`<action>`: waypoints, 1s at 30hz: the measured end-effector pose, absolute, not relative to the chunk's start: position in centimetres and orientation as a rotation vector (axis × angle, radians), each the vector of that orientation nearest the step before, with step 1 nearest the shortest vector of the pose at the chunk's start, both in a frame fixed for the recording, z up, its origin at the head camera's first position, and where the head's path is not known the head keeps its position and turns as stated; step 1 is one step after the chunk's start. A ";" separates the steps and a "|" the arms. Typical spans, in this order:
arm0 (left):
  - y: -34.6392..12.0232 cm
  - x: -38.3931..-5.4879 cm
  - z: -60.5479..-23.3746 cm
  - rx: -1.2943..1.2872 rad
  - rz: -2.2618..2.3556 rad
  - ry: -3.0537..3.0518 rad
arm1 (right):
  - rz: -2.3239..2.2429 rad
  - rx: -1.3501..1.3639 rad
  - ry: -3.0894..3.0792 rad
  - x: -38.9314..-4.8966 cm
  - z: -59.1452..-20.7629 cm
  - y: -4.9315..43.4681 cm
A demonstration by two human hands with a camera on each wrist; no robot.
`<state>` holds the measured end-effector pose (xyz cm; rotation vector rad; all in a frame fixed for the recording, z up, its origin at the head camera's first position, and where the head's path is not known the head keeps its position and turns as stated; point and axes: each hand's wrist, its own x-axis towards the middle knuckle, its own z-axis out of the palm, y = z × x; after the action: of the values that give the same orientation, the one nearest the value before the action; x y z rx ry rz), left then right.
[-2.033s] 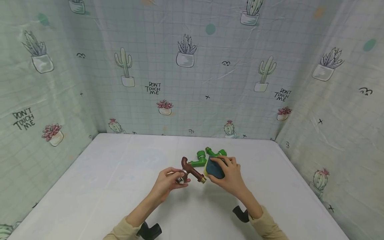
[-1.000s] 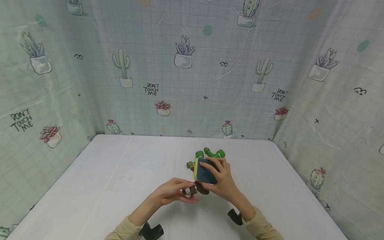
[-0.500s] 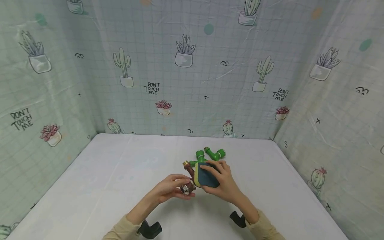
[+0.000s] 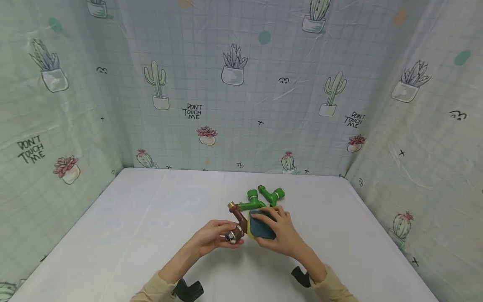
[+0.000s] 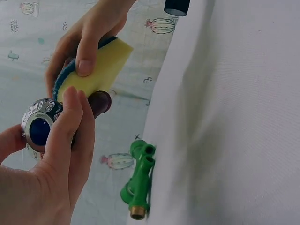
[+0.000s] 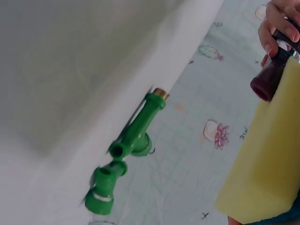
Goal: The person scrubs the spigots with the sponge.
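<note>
L hand point(image 4: 216, 236) grips brown tap point(image 4: 242, 223) by its chrome end, up over worktop point(image 4: 151, 218), btwn L & R edges; R hand point(image 4: 284, 234) grips blue/yellow sponge point(image 4: 261, 227), yellow side on tap. 2 green taps point(image 4: 253, 202) lie twd far edge, 2 black fittings point(image 4: 188, 291) twd near edge.

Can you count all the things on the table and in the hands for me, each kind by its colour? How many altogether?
Green taps: 2
Brown tap: 1
Blue-and-yellow sponge: 1
Black pipe-like pieces, partly hidden: 2
Total: 6
</note>
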<state>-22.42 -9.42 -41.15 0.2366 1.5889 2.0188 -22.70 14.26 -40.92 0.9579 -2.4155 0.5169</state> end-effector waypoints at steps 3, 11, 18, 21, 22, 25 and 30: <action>-9.4 -22.4 -41.2 0.238 2.022 1.587 | 0.432 0.937 -2.401 -22.7 -40.9 15.0; -9.0 -22.3 -41.1 0.239 2.014 1.591 | 0.507 0.967 -2.351 -22.5 -39.8 13.8; -8.5 -22.2 -41.0 0.220 1.988 1.637 | 0.490 0.986 -2.383 -22.4 -40.3 13.5; -8.7 -22.2 -40.9 0.236 1.983 1.656 | 0.488 0.995 -2.391 -22.7 -40.1 14.1; -8.8 -22.2 -40.9 0.244 1.982 1.664 | 0.499 0.993 -2.397 -22.8 -40.0 14.4; -9.1 -22.3 -40.8 0.273 1.974 1.691 | 0.543 0.986 -2.412 -23.3 -39.8 15.5; -9.7 -22.4 -41.0 0.266 1.947 1.690 | 0.581 1.030 -2.412 -23.9 -39.3 16.7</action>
<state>-22.44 -9.66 -40.96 0.2658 1.6901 1.9467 -23.90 16.75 -39.33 1.0301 -2.4115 0.5806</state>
